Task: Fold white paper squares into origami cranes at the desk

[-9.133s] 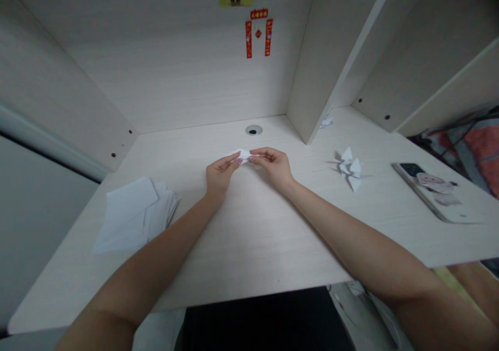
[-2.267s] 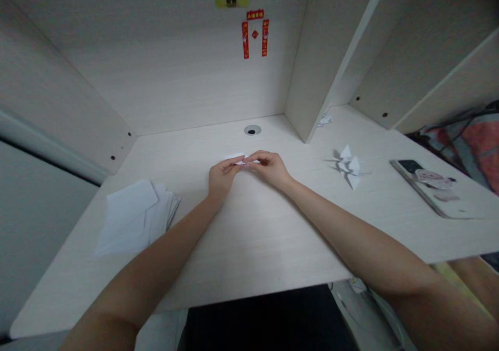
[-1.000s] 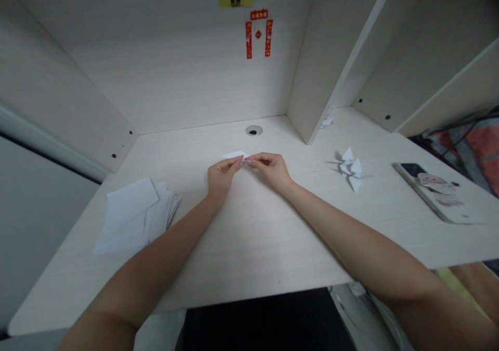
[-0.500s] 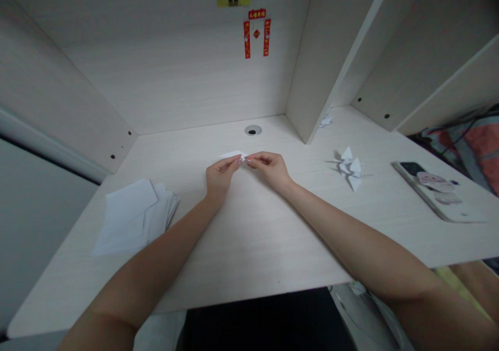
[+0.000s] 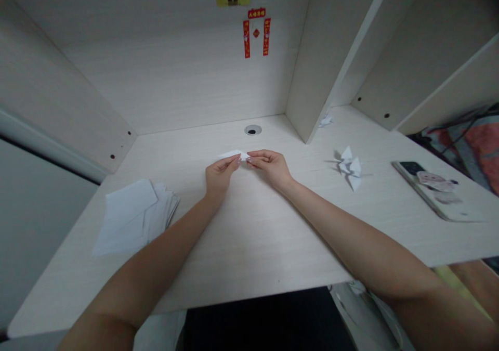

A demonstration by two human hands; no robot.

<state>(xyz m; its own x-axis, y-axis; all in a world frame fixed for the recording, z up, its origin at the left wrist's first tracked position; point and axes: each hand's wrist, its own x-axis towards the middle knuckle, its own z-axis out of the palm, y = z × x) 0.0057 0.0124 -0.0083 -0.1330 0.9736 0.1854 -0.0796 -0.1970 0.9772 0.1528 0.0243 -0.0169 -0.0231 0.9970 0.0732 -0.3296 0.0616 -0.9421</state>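
Fingers (image 5: 230,163), L hand (image 5: 219,178) & R hand (image 5: 271,166), prob. pinching folded paper (image 5: 233,154); desk edge (image 5: 249,295) well off.

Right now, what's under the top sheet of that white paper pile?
More white sheets lie fanned beneath the top sheet, their edges showing at its right. Their faces, and the desk below them, are covered.

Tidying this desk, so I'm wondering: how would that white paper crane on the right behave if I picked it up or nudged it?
The paper crane will probably feel very light, as it looks folded from thin white paper. Its pointed tips would likely crumple under a firm pinch. It seems to rest on narrow folds on the desk, so a push might tip or skid it.
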